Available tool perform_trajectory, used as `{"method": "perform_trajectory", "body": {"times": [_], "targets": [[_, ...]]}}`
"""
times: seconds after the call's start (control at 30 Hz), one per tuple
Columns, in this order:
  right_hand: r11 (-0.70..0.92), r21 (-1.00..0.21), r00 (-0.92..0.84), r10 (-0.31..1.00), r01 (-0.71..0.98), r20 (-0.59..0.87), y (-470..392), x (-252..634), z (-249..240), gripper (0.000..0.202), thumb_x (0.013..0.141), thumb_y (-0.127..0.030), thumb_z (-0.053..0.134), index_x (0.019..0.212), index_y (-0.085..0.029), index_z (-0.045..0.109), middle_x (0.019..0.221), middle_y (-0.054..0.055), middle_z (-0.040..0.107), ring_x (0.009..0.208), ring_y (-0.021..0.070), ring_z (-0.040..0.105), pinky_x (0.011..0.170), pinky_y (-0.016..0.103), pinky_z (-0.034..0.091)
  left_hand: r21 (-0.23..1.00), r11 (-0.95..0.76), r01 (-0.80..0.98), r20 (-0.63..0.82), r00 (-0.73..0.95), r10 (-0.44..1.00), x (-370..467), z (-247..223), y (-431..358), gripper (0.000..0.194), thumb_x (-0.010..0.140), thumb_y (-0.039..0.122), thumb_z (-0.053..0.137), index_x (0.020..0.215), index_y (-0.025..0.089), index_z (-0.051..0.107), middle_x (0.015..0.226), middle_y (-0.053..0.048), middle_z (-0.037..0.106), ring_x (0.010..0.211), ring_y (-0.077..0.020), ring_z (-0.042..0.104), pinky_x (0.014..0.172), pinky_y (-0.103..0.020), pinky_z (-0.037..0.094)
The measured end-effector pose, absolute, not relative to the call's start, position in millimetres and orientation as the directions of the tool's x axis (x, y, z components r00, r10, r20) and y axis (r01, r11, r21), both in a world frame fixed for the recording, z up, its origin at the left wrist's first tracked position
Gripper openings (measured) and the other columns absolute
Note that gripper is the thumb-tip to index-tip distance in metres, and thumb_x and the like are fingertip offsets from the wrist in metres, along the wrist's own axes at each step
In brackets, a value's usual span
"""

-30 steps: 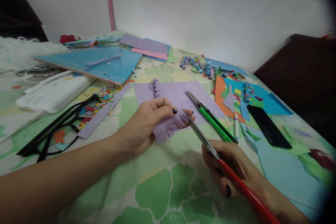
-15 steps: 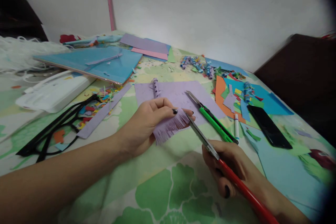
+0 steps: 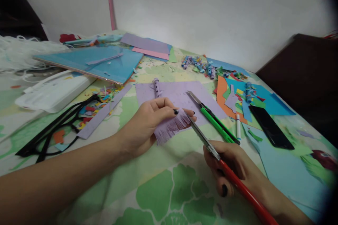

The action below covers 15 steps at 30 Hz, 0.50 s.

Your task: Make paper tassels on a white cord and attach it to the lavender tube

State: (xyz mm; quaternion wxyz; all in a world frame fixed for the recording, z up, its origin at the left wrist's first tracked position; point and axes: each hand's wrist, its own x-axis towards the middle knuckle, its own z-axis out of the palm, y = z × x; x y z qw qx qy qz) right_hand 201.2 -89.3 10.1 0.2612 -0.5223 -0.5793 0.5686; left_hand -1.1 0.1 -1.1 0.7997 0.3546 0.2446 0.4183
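Note:
Between the thumb and fingers of my left hand is a strip of purple paper, its lower edge cut into a fine fringe. My right hand grips scissors with long metal blades and a red handle. The blade tips meet the strip's right end, close to my left fingertips; whether paper lies between the blades is hard to see. Beyond the hands a purple sheet lies flat, with a small dotted purple paper roll on it. A green box cutter, blade out, rests partly over the sheet.
To the left are black eyeglasses, paper scraps, a white case and a blue board. Rightward lie a marker, a black phone and blue paper. Fringed paper rolls sit near the wall.
The fingers of my right hand have shifted slightly at the scissors' handle, and the blades look a little more closed. My left hand and the fringed strip stay in nearly the same place.

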Motion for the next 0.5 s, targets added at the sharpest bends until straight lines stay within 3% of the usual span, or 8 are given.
{"method": "perform_trajectory", "body": {"times": [0.5], "targets": [[-0.132, -0.927, -0.318, 0.914, 0.352, -0.251, -88.9, 201.7, 8.9, 0.039, 0.072, -0.035, 0.072, 0.064, -0.020, 0.037, 0.061, -0.006, 0.031, 0.055, 0.0083, 0.025, 0.045, 0.022, 0.022, 0.777, 0.388, -0.496, -0.095, 0.516, 0.851, -1.0, -1.3, 0.3, 0.013, 0.079, 0.011, 0.062, 0.070, 0.015, 0.053, 0.092, -0.011, 0.074, 0.097, -0.0252, 0.069, 0.086, -0.037, 0.054]]}}
